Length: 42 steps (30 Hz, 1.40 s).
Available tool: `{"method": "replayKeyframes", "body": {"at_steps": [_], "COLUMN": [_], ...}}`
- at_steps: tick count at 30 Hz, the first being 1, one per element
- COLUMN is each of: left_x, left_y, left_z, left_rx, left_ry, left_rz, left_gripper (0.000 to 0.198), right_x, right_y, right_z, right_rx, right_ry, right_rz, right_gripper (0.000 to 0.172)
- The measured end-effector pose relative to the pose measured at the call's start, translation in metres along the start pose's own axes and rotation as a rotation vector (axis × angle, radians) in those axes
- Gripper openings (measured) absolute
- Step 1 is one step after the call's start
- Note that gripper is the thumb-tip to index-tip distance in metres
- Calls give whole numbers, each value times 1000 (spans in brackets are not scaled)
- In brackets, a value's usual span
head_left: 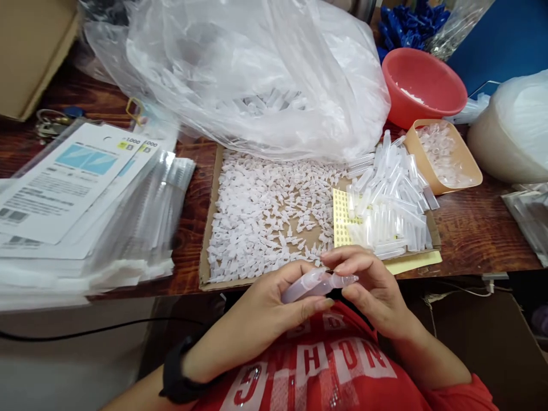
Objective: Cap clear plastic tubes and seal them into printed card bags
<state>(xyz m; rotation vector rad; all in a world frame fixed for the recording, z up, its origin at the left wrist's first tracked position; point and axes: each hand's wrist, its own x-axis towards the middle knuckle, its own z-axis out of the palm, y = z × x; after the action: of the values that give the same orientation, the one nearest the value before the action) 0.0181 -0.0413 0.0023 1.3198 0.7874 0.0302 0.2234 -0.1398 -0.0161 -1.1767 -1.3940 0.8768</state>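
Note:
My left hand (pixel 274 302) is wrapped around two translucent plastic tubes (pixel 299 287), side by side, with their capped, narrow ends toward the right. The fingers of my right hand (pixel 372 285) curl at those ends, thumb and fingertips around the pointed tip (pixel 346 280) of the nearer tube. Just beyond my hands lies a shallow cardboard tray (pixel 205 251) holding many small white pointed tips (pixel 252 222). A pile of clear tubes (pixel 394 188) rests at the tray's right end, partly over a yellow sticker sheet (pixel 341 220).
Behind the tray a large clear plastic bag (pixel 240 63) bulges over its back edge. Printed cards in clear sleeves (pixel 81 177) are stacked at left. At right stand a red bowl (pixel 423 85), a tan container (pixel 454 184) of small clear parts and a bag-covered round container (pixel 509 125).

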Motion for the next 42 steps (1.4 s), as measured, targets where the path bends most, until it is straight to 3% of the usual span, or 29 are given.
{"method": "replayKeyframes", "body": {"at_steps": [4,7,12,17,21,26,30,33,36,39,42], "left_x": [-3,-5,-9,-9,-7,-8,-9,-8,-6,-5,-4], "left_y": [3,7,8,3,-2,-2,1,1,-1,-2,-3], "left_z": [-6,-8,-8,-7,-7,-5,-6,-8,-9,-9,-9], "left_rx": [154,311,532,691,711,769,904,928,928,928,927], "left_ry": [48,77,170,221,301,347,390,389,388,386,392], "left_rz": [75,285,633,784,933,973,1066,1076,1080,1087,1095], "left_gripper": [27,23,25,40,35,24,21,21,22,22,20], "right_x": [5,7,9,9,10,13,11,8,5,5,8], "right_y": [-9,-18,-23,-17,-15,-20,-22,-22,-19,-18,-19], "right_z": [-28,-38,-38,-33,-32,-29,-27,-28,-29,-31,-31], "right_rx": [-260,-402,-547,-707,-786,-868,-656,-590,-626,-588,-647], "right_ry": [-103,-184,-177,-166,-198,-321,-415,-391,-359,-394,-387], "right_rz": [-143,-215,-307,-372,-401,-419,-244,-143,-178,-200,-217], "right_gripper": [20,28,28,22,19,18,43,32,20,30,22]}}
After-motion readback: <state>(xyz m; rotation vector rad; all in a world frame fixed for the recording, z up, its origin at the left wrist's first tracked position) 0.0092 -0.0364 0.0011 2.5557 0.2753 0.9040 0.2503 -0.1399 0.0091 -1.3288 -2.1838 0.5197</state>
